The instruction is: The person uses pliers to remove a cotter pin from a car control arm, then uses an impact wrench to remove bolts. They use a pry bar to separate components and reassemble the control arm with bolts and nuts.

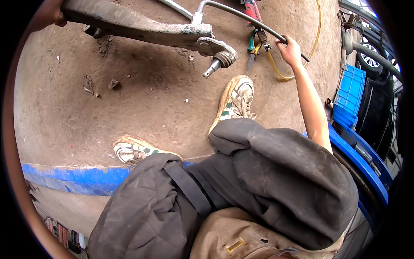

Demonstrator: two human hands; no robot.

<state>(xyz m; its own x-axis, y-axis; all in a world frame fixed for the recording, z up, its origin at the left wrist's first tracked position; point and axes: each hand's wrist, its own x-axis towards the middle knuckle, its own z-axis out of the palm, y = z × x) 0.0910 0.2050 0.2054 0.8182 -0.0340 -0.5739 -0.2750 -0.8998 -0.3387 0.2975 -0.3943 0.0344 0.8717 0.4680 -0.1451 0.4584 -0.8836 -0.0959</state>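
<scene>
My right hand (290, 51) is closed around the long end of a bent metal L-shaped socket wrench (241, 16). The wrench's socket end stands on top of a worn metal suspension control arm (138, 23), near its right end. Below that end, a ball joint (218, 62) with a bare stud sticks out, pointing down and left. At the upper left edge my left hand (49, 15) is closed at the arm's far left end; its fingers are partly cut off by the picture's rim.
Beyond the right hand lie a red air tool (251, 11), a yellow hose (276, 71) and pliers (252, 54) on the brown floor (164, 103). My shoes are below the control arm. To the right stand a blue crate (348, 93), a wheel (369, 58) and blue metal framework (362, 155).
</scene>
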